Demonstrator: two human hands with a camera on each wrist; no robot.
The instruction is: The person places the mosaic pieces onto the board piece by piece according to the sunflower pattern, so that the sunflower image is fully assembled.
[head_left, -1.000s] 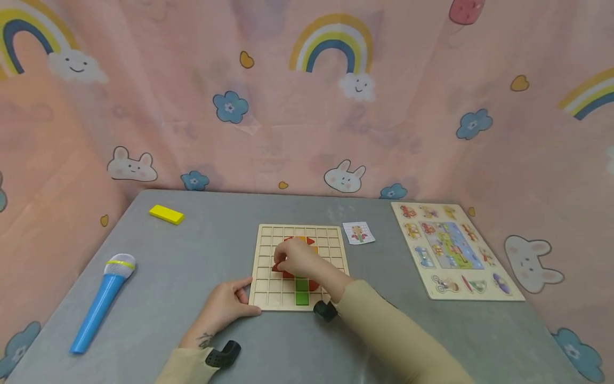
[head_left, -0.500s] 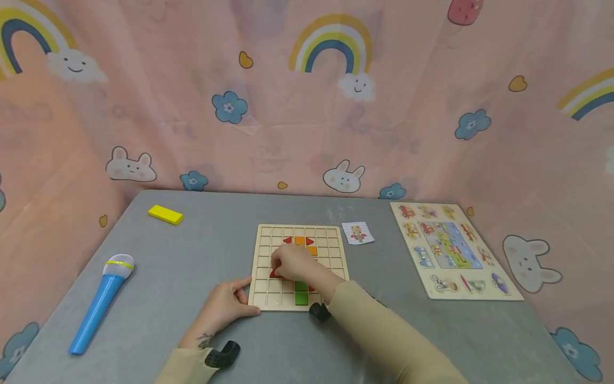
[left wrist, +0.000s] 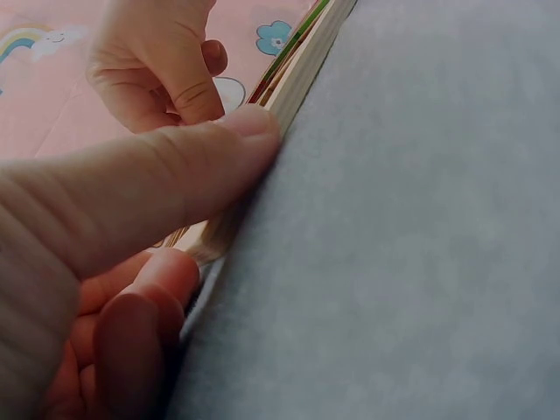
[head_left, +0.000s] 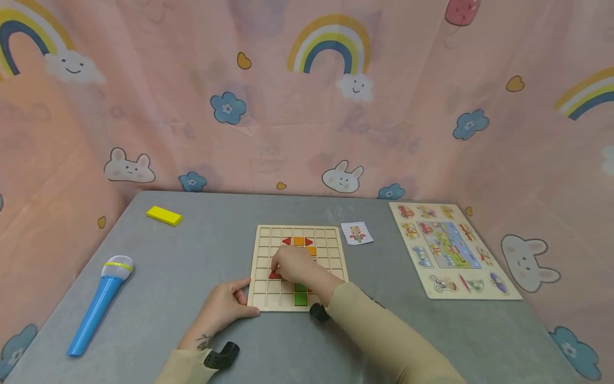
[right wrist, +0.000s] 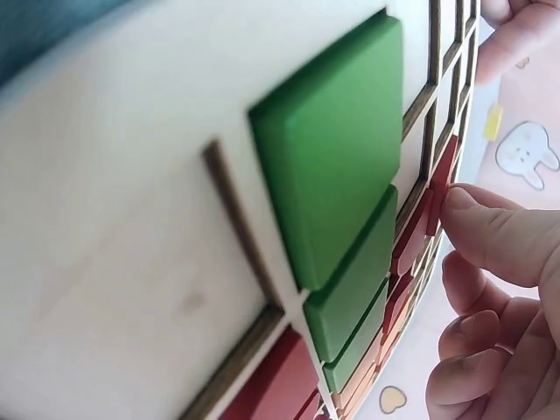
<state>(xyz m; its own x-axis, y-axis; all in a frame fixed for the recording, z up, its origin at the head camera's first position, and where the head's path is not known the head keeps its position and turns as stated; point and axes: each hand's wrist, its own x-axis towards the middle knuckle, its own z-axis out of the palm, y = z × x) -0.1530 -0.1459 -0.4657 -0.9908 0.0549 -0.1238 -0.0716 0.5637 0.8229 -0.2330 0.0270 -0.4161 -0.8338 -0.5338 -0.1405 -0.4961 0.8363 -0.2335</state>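
Note:
My left hand [head_left: 223, 306] holds the near-left corner of a wooden grid board [head_left: 265, 253], its thumb along the front edge in the left wrist view. Above the board's middle, my right hand [head_left: 297, 265] pinches a red piece [right wrist: 444, 171] at the left of the laid pieces, its thumb on that piece in the right wrist view. Green square pieces [head_left: 300, 300] sit in the grid near the front. Farther back are orange squares [head_left: 299, 241] with a red triangle [head_left: 287, 241] on either side. The right hand hides several middle pieces in the head view.
A small picture card [head_left: 357, 233] lies just right of the board. A wooden picture puzzle [head_left: 434, 274] is at the table's right. On the left are a blue toy microphone [head_left: 98, 309] and a yellow block [head_left: 164, 215]. A patterned pink cloth hangs behind the table.
My right hand has shifted slightly down and left, bringing the red piece nearer the board's front. The orange pieces at the back have come into sight. My left hand stays at the corner.

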